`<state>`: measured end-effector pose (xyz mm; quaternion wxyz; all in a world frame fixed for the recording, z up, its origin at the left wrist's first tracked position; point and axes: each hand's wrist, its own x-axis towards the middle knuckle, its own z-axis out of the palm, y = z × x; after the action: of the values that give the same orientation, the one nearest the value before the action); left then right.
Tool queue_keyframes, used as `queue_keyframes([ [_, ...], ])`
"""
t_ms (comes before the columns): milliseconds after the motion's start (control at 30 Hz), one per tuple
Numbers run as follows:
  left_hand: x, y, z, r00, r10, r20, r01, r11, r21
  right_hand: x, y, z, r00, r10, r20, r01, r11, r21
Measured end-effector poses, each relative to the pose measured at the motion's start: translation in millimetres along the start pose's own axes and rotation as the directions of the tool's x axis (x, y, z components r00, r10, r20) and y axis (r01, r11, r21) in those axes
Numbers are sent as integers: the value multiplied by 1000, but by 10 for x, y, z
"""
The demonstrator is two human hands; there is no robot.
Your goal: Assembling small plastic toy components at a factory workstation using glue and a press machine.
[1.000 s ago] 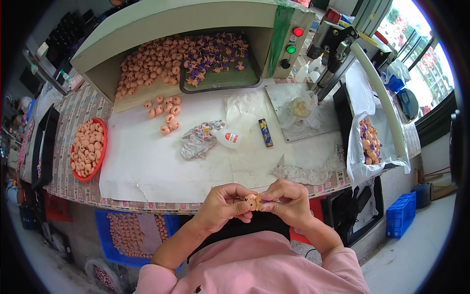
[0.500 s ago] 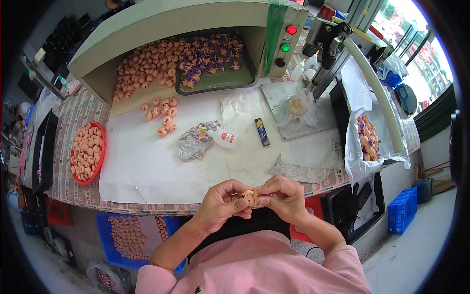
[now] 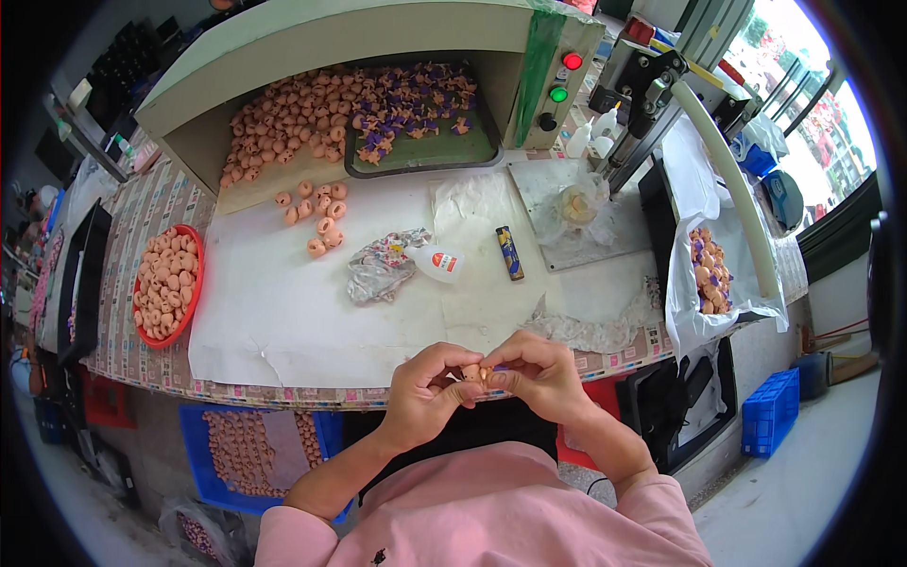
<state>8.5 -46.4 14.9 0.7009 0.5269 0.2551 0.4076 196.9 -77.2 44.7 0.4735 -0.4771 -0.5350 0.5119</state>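
Observation:
Just over the table's near edge, both my hands meet around a small peach-coloured doll. My left hand is closed on its round doll head, thumb and fingers pinching it. From the other side my right hand pinches the doll's small body, which is pressed against the head; the fingers cover most of it. Beyond my hands, several loose doll heads lie on white paper. A bigger heap of heads sits under the hooded machine, beside a dark tray of purple-clad bodies.
A red basket of heads stands at left. Mid-table lie a crumpled plastic bag, a white bottle and a blue-and-yellow tube. At right are a metal press and a paper-lined bin of dolls. A blue crate sits below.
My hands have drawn closer together, and my right fingers now cover more of the doll. The head has turned so that less of its front shows. The view has shifted slightly.

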Motion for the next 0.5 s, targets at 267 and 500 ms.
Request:
queue_keyframes([
  [267,-181,17,-205,997,84,2,-76,899,432,-40,142,235,978,-194,75,207,876,-435],
  [500,-167,-3,-245,973,-231,-12,215,924,-316,89,193,333,994,105,-16,-100,978,184],
])
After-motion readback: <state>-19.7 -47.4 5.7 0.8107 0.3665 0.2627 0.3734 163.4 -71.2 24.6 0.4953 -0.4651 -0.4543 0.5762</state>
